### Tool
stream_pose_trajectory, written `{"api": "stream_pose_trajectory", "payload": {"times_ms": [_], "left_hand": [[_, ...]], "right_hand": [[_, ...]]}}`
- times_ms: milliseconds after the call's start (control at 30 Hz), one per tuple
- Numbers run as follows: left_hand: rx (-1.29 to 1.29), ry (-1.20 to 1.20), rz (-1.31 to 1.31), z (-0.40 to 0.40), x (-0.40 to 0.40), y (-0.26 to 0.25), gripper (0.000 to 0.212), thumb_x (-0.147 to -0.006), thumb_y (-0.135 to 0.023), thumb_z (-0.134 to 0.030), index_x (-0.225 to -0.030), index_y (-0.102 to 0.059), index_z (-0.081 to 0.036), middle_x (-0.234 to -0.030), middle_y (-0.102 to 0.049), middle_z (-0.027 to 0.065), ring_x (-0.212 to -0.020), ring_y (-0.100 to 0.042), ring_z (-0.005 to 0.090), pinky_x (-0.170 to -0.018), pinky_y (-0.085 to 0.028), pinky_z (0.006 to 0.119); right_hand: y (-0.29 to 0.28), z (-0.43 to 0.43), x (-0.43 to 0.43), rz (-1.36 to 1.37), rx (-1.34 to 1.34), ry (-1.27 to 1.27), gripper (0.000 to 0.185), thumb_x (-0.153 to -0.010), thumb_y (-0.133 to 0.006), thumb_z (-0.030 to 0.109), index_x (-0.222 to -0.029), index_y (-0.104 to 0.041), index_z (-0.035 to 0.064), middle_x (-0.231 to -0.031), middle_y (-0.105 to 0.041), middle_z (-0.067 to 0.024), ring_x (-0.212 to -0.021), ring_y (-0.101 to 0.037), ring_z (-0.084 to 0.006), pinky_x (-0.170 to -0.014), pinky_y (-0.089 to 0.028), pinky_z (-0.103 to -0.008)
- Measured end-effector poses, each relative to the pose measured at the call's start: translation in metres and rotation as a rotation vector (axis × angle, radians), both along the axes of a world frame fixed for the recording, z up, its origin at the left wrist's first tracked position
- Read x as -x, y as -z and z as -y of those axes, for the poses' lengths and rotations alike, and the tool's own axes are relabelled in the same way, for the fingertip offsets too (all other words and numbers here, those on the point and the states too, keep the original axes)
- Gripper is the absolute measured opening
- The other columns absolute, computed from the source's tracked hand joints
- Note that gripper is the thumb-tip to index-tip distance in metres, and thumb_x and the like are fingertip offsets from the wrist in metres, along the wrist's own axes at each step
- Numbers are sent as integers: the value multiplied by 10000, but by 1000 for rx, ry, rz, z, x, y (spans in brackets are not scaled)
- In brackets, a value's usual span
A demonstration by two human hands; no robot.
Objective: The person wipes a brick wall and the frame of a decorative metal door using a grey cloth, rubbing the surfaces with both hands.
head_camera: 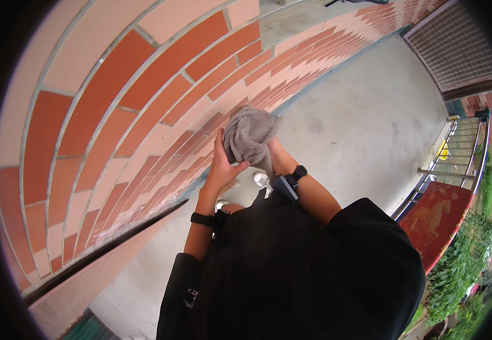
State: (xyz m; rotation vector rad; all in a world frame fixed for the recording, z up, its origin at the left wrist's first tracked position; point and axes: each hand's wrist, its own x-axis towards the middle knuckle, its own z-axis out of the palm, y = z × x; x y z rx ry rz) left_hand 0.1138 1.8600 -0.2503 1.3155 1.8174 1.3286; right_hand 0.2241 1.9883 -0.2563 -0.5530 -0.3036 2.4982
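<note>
A bunched grey-brown cloth (250,134) is held between both hands in front of my body. My left hand (224,163) grips its left side, with the thumb across the lower edge. At the cloth's right side, my right hand (275,148) is mostly covered by the fabric, so its fingers are hidden. Black bands are strapped on both wrists, and a dark flat device (286,187) sits at the right one. Whether anything lies inside the cloth cannot be seen.
A wall of orange and pink tiles (144,93) rises close on the left. Grey concrete floor (335,114) runs ahead towards a slatted shutter (454,46). Along the right stands a metal railing (454,170) with a red patterned textile (433,221) over it, and green plants beyond.
</note>
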Motion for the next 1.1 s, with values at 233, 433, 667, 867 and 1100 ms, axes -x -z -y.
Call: {"api": "stream_pose_trajectory", "payload": {"times_ms": [233,433,667,867,1100], "left_hand": [[72,-175,182,29,-16,37,757,-677,-793,-102,-1335,-432,0,-1269,-577,165,-1145,-581,264,-955,-461,370],[45,-344,181,21,-20,50,535,-746,-717,-132,-1226,-542,26,-1060,-682,162,-984,-661,247,-866,-500,343],[124,-165,26,-69,-7,29,526,-784,-717,-179,-1240,-544,18,-1111,-667,197,-1039,-654,290,-888,-500,371],[-79,-225,922,-195,-16,-3,544,-900,-647,-245,-1351,-460,-6,-1271,-584,109,-1165,-546,200,-955,-453,340],[-106,-442,1285,-84,29,73,482,-998,-483,-352,-1368,-463,-44,-1299,-577,93,-1161,-571,207,-978,-463,369]], "right_hand": [[8,16,-3,141,35,-276,259,-991,-485,216,-1167,-557,40,-1115,-636,-82,-987,-625,-174,-869,-511,-312],[2,-2,-20,680,-354,-272,425,-987,-440,418,-1304,-511,144,-1229,-585,-55,-1183,-521,-185,-967,-429,-416],[6,-54,-17,642,-554,-31,517,-940,-564,333,-1357,-372,97,-1271,-516,-100,-1166,-497,-219,-945,-433,-411],[-25,-169,40,743,-641,470,454,-872,-610,156,-1227,-401,-34,-1197,-537,-217,-1096,-541,-301,-934,-442,-397],[-25,-50,117,954,-1335,401,288,-847,-490,84,-1048,-383,-92,-991,-450,-286,-954,-481,-418,-899,-374,-487]]}}
